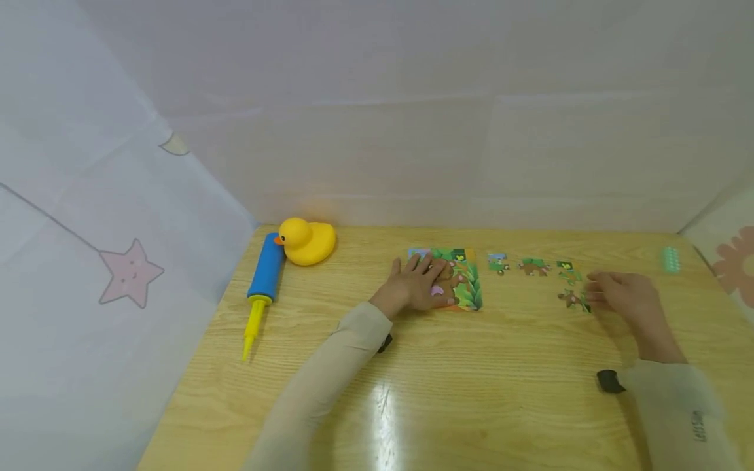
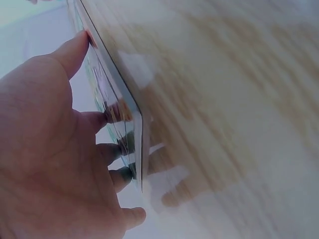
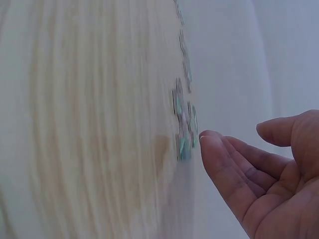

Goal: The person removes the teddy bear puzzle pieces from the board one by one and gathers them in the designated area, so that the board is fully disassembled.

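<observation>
A flat puzzle board (image 1: 473, 288) with a colourful animal picture lies on the table. Spread over it, my left hand (image 1: 412, 288) rests its fingertips on the picture; the left wrist view shows the thumb and fingers touching the board's face (image 2: 112, 84). To the board's right lie several loose puzzle pieces: one blue and green (image 1: 498, 263), one brown (image 1: 535, 267), one green (image 1: 569, 272) and one brown and green (image 1: 573, 300). My right hand (image 1: 629, 297) is beside the two rightmost pieces, fingers loosely bent. In the right wrist view its thumb and fingers are apart, with nothing between them.
A yellow rubber duck (image 1: 312, 243) sits at the back left, touching or close beside a blue and yellow hand pump (image 1: 265, 271). Near the right edge lies a small green bumpy block (image 1: 671, 260). Pale fabric walls (image 1: 377, 150) border the wooden table (image 1: 471, 392).
</observation>
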Tool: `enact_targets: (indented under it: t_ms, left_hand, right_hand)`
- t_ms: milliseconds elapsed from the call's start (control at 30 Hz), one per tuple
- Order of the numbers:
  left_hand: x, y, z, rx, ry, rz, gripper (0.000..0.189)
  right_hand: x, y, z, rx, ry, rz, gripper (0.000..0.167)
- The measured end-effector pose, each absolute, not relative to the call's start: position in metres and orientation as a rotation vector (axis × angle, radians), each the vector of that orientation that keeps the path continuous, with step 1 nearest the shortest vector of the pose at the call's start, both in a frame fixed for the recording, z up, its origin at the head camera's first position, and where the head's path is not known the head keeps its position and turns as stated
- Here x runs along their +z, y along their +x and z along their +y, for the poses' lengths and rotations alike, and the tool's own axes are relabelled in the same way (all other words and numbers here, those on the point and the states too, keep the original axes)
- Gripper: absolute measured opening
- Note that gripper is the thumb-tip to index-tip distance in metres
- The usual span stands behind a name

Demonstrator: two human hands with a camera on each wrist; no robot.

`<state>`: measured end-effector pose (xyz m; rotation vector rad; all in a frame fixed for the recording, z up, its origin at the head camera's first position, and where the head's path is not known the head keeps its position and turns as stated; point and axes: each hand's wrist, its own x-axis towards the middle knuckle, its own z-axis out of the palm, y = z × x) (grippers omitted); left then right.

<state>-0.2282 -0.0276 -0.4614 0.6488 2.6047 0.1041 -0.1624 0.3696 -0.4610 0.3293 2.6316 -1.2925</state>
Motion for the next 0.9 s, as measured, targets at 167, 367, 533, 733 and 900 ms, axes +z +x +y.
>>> enact_targets:
  t_ms: [167,367,533,733,900]
  left_hand:
    - [-0.462,-0.228,-0.028,0.116,0.650,2.618,0.091]
    - [-0.465,-0.227,-0.029,0.195,0.665,2.636,0.090]
    - [-0.462,-0.228,-0.033,0.257,0.674,2.658,0.089]
    - [-0.462,-0.231,-0.039,0.157,0.651,2.680,0.086]
    - [-0.464,-0.233,-0.042,0.115,0.621,2.675,0.086]
  right_hand:
    - [-0.462,-0.169,0.353,-1.454,0.258,2.574,0.066]
    - [-0.459,-0.178,0.329,-1.473,0.170,2.539,0.067]
    - [-0.458,-0.190,0.308,-1.522,0.126,2.481,0.066]
    - [-0.455,-0.202,0.281,-1.524,0.067,2.427,0.070]
    - [-0.451,-0.209,0.260,-1.554,0.028,2.360,0.064]
